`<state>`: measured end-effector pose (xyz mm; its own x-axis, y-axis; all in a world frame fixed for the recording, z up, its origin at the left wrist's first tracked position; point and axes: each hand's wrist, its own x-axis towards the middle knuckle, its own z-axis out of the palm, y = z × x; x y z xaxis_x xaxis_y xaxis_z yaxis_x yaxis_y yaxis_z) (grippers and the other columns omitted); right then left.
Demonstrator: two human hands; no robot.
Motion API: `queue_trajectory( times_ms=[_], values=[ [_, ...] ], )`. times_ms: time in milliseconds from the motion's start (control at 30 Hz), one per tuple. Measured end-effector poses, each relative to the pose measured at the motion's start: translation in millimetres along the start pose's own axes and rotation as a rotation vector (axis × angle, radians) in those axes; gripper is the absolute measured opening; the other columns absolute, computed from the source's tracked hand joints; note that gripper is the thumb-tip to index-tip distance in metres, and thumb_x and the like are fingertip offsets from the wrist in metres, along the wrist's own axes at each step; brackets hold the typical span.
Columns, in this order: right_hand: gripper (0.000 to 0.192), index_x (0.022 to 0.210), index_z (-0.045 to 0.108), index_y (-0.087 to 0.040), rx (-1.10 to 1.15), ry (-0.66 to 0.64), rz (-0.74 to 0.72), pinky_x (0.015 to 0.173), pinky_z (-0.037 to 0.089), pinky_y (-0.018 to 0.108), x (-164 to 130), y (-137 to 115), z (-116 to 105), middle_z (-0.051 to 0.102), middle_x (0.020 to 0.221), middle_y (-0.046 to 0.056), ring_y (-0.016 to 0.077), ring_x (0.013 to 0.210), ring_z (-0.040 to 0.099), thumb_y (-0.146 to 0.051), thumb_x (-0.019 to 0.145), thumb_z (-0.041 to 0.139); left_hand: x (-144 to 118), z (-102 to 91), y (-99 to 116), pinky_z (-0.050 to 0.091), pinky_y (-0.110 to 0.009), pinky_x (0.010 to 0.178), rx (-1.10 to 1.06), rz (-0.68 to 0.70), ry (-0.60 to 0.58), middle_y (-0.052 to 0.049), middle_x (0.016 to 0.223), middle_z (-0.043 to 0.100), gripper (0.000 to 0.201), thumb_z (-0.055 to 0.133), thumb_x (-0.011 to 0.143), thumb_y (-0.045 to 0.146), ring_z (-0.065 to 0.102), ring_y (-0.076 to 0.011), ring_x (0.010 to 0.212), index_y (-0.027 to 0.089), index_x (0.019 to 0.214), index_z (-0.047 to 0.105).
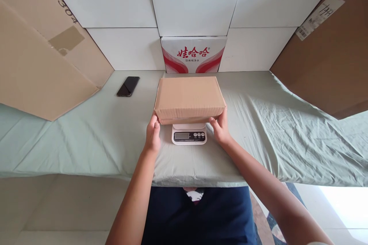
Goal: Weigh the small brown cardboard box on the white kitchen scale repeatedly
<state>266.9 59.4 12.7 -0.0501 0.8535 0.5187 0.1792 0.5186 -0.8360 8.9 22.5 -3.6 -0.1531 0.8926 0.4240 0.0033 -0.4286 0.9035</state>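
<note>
Head view: two hands steady a cardboard box (189,98) on a small scale (189,134)

The closed brown box lies flat on the white scale, its long axis running left to right, parallel to the near edge of the green-sheeted table (86,141), about midway along it. The left hand (152,134) presses the box's near left corner, fingers curled up against the side; the right hand (220,128) clasps the near right corner, thumb on the front face. Both forearms reach straight in from the near edge. A phone (128,86) lies toward the far left corner; a red-and-white carton (193,54) stands against the far edge
</note>
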Motion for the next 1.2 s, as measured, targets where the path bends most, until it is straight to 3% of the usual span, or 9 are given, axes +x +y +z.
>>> queue_trajectory(
  times_ms=[200, 400, 600, 800, 967, 1200],
  values=[
    [0.087, 0.165, 0.016, -0.038, 0.010, 0.034, -0.008, 0.131, 0.025, 0.066, -2.4, 4.6, -2.2, 0.030, 0.170, 0.005, 0.0358, 0.159, 0.029, -0.065, 0.092, 0.055, -0.1, -0.1, 0.3, 0.037, -0.045, 0.125, -0.003, -0.012, 0.037, -0.013, 0.157, 0.056, 0.078, 0.043, 0.094, 0.074, 0.044, -0.0333, 0.153, 0.025, 0.154, 0.050],
    [0.082, 0.163, 0.025, -0.035, -0.014, 0.035, -0.024, 0.126, 0.033, 0.066, -3.8, -1.8, -1.7, 0.036, 0.165, 0.010, 0.0379, 0.154, 0.035, -0.066, 0.093, 0.053, 0.0, -1.1, -1.4, 0.043, -0.047, 0.121, 0.014, -0.026, 0.002, -0.013, 0.154, 0.059, 0.077, 0.039, 0.095, 0.076, 0.045, -0.0348, 0.152, 0.025, 0.152, 0.053],
    [0.080, 0.163, 0.023, -0.037, -0.025, 0.058, -0.038, 0.128, 0.028, 0.067, -5.7, -1.0, -0.6, 0.038, 0.163, 0.009, 0.0370, 0.154, 0.034, -0.063, 0.094, 0.054, 1.5, -1.6, -1.8, 0.041, -0.048, 0.122, 0.003, -0.013, -0.002, -0.013, 0.154, 0.059, 0.077, 0.041, 0.094, 0.075, 0.049, -0.0355, 0.149, 0.026, 0.152, 0.053],
    [0.081, 0.164, 0.017, -0.042, 0.048, 0.074, -0.002, 0.128, 0.030, 0.070, -5.7, 3.4, -2.2, 0.032, 0.170, 0.004, 0.0353, 0.159, 0.032, -0.064, 0.094, 0.053, 4.3, -1.4, 2.1, 0.035, -0.044, 0.127, -0.052, 0.002, 0.040, -0.008, 0.167, 0.044, 0.078, 0.043, 0.093, 0.077, 0.034, -0.0320, 0.159, 0.030, 0.156, 0.048],
    [0.080, 0.164, 0.018, -0.039, 0.064, 0.052, -0.014, 0.130, 0.029, 0.066, -6.1, 1.0, -1.0, 0.031, 0.171, 0.004, 0.0338, 0.161, 0.029, -0.063, 0.095, 0.051, 4.6, -0.7, 1.9, 0.036, -0.046, 0.127, -0.045, -0.007, 0.023, -0.010, 0.164, 0.049, 0.079, 0.043, 0.093, 0.077, 0.039, -0.0333, 0.156, 0.028, 0.155, 0.050],
    [0.078, 0.162, 0.023, -0.036, 0.117, 0.059, 0.004, 0.130, 0.030, 0.064, -4.2, -3.7, -0.6, 0.035, 0.169, 0.006, 0.0346, 0.159, 0.033, -0.062, 0.094, 0.054, 5.0, -2.4, 0.7, 0.033, -0.045, 0.129, -0.048, -0.001, 0.036, -0.009, 0.167, 0.044, 0.078, 0.043, 0.094, 0.076, 0.033, -0.0319, 0.159, 0.029, 0.156, 0.049]
  ],
)
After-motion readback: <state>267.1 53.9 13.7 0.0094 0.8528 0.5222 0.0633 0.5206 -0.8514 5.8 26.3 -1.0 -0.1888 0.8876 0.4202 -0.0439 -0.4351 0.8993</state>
